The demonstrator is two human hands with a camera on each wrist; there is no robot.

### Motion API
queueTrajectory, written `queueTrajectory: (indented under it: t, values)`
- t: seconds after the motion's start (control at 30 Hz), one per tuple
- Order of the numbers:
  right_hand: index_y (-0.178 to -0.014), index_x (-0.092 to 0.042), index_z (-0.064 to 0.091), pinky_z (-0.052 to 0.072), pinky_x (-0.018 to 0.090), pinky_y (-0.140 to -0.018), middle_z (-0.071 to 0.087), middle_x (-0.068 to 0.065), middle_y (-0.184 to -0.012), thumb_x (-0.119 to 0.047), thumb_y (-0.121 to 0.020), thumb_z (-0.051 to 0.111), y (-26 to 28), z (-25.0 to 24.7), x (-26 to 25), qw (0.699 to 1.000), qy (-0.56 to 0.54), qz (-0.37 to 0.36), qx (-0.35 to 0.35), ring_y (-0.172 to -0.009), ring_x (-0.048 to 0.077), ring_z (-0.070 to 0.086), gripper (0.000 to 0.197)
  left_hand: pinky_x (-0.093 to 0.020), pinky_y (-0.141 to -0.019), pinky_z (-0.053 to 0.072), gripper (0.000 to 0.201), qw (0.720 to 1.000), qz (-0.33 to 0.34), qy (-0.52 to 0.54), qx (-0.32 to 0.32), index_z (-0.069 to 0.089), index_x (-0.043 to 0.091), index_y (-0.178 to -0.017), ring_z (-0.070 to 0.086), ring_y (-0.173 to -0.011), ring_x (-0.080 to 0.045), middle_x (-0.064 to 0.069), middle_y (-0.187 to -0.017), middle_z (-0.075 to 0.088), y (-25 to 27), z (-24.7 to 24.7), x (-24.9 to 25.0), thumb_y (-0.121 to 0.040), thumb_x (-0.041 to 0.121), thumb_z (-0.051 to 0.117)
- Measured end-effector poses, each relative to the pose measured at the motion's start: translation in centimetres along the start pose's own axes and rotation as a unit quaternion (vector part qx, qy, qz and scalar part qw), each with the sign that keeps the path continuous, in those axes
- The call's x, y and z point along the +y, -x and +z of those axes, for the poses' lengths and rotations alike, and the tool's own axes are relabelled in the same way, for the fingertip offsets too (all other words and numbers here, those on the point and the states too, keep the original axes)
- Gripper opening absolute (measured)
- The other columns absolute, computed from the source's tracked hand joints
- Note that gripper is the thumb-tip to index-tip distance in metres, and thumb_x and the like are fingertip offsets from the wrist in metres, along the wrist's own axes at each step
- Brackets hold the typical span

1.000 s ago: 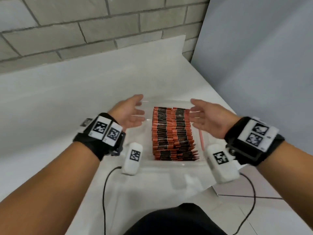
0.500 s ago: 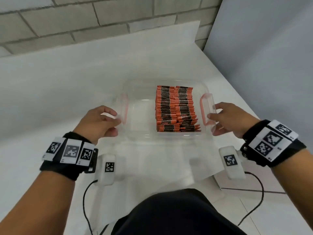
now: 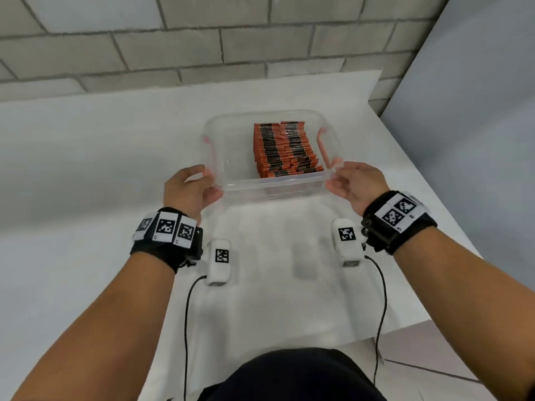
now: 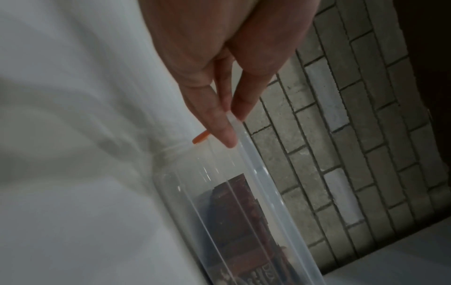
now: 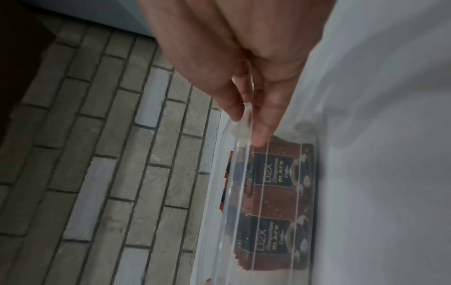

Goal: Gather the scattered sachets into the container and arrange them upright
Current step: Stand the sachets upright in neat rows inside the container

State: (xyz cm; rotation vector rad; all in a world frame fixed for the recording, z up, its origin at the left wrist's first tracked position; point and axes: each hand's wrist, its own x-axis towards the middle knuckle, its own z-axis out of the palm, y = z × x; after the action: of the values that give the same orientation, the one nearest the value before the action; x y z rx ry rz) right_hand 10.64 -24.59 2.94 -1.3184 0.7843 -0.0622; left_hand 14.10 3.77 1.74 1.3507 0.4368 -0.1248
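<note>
White worktop (image 3: 86,175) carries a clear container (image 3: 228,146) with orange handles, at 12 o'clock. Orange-black sachets (image 3: 285,151) stand upright in rows on its 3 o'clock side. Left hand (image 3: 188,192) and right hand (image 3: 357,183) pinch its near corners.

Right hand (image 5: 234,63) pinching container (image 5: 234,192) rim

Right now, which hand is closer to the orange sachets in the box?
Right. The right hand pinches the clear container at its near right corner, beside the sachets. The left hand pinches the near left corner, across the bare half.
</note>
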Motion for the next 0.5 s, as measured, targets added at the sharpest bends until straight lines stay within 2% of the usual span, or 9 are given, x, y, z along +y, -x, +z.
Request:
queueTrajectory:
  t: [0.1, 0.2, 0.27, 0.37, 0.43, 0.5]
  values:
    - [-0.106, -0.007, 0.053, 0.058, 0.031, -0.070, 0.064, 0.013, -0.089, -0.002, -0.092, 0.057, -1.9, 2.2, -0.4, 1.000, -0.010, -0.010, 0.000, -0.066, 0.017, 0.065, 0.015, -0.023, -0.057, 0.057, 0.030, 1.000, 0.005, 0.006, 0.014, 0.058, 0.003, -0.114, 0.062, -0.065, -0.025, -0.016, -0.090, 0.063, -1.7, 0.2, 1.1, -0.085, -0.007, 0.061]
    - [-0.092, -0.008, 0.053, 0.057, 0.032, -0.070, 0.065, 0.013, -0.086, 0.001, -0.091, 0.056, -3.2, 3.6, -1.4, 1.000, -0.026, -0.008, -0.010, -0.068, 0.019, 0.066, 0.010, -0.022, -0.053, 0.055, 0.030, 1.000, 0.005, 0.004, 0.016, 0.058, 0.002, -0.114, 0.062, -0.064, -0.026, -0.016, -0.087, 0.062, -3.3, 0.4, 2.1, -0.086, -0.007, 0.061]
    - [-0.089, -0.008, 0.052, 0.057, 0.032, -0.067, 0.065, 0.014, -0.084, 0.003, -0.091, 0.057, -3.9, 4.3, -1.8, 0.999, -0.039, -0.008, -0.015, -0.070, 0.021, 0.066, 0.011, -0.024, -0.056, 0.057, 0.028, 1.000, 0.006, 0.002, 0.021, 0.059, 0.003, -0.110, 0.063, -0.058, -0.023, -0.013, -0.084, 0.062, -4.4, 0.5, 2.5, -0.085, -0.009, 0.060]
    - [-0.101, -0.005, 0.053, 0.057, 0.031, -0.065, 0.065, 0.015, -0.086, 0.002, -0.090, 0.058, -4.9, 5.1, -2.3, 0.999, -0.047, -0.007, -0.016, -0.073, 0.023, 0.067, 0.013, -0.027, -0.062, 0.059, 0.022, 1.000, 0.004, 0.015, 0.013, 0.060, 0.005, -0.097, 0.065, -0.049, -0.019, -0.012, -0.081, 0.062, -5.5, 0.6, 3.0, -0.084, -0.013, 0.060]
    - [-0.107, -0.004, 0.053, 0.057, 0.031, -0.065, 0.065, 0.015, -0.086, 0.001, -0.090, 0.058, -5.5, 5.5, -2.5, 0.999, -0.043, -0.005, -0.013, -0.073, 0.023, 0.067, 0.019, -0.027, -0.063, 0.059, 0.021, 1.000, 0.007, 0.016, 0.008, 0.061, 0.007, -0.091, 0.066, -0.049, -0.020, -0.014, -0.082, 0.062, -6.1, 0.6, 3.2, -0.084, -0.012, 0.060]
    - [-0.105, -0.005, 0.055, 0.058, 0.030, -0.066, 0.065, 0.015, -0.087, 0.000, -0.090, 0.059, -5.9, 5.9, -2.8, 0.999, -0.039, -0.005, -0.012, -0.074, 0.022, 0.066, 0.016, -0.025, -0.061, 0.058, 0.019, 1.000, 0.008, 0.014, 0.009, 0.061, 0.007, -0.092, 0.067, -0.052, -0.021, -0.016, -0.084, 0.064, -6.7, 0.7, 3.4, -0.084, -0.010, 0.062]
